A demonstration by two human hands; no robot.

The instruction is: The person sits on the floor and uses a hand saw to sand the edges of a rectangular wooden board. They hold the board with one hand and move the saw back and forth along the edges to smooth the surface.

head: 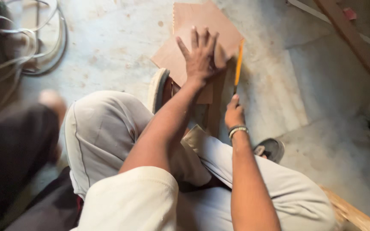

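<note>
Your left hand point(201, 57) lies flat, fingers spread, pressing the brown plywood piece point(195, 32) onto the concrete floor point(108, 38); your right hand point(234, 113), fingers pinched around the yellow-bladed handsaw point(238, 64), holds it against the board's right edge.

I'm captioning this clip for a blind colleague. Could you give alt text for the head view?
Seen from above, a crouching person's left hand presses flat on a thin reddish-brown wooden board lying on a pale concrete floor, while the right hand holds a yellow pencil at the board's right edge. Coiled cables lie at upper left.
</note>
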